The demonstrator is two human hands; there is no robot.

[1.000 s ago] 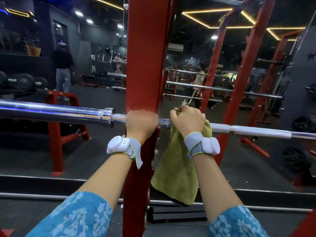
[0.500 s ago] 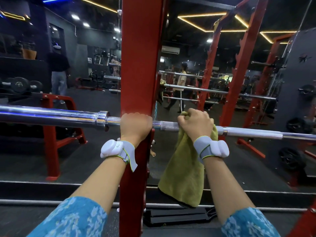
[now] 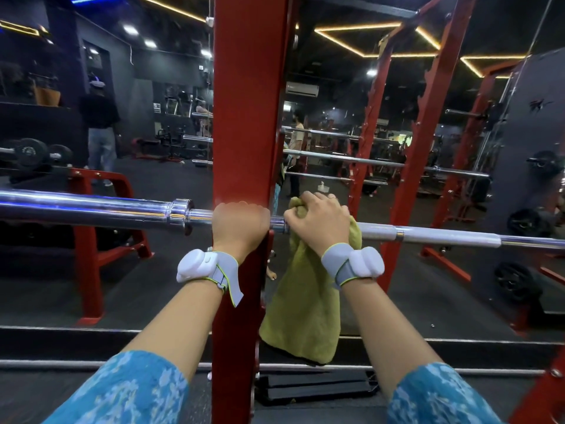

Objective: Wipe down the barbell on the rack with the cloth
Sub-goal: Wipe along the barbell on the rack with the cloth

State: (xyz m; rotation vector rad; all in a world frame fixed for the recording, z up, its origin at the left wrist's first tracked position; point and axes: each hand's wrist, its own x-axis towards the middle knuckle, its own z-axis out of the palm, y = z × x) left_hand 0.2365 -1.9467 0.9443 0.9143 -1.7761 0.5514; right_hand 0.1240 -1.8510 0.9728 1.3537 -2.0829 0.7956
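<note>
The barbell is gripped bare by the left hand at the rack upright, the green cloth is clasped round the shaft by the right hand just beside it, and most of the bar's length beyond either hand is judged unwiped.

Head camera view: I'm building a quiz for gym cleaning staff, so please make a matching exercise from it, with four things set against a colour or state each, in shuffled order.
Things:
1. left hand
2. right hand
3. cloth
4. rack post

Descriptions:
a. grips bunched fabric on the barbell
b. red, upright
c. grips bare steel
d. yellow-green, hanging down

Pairs: 1-c, 2-a, 3-d, 4-b.
</note>
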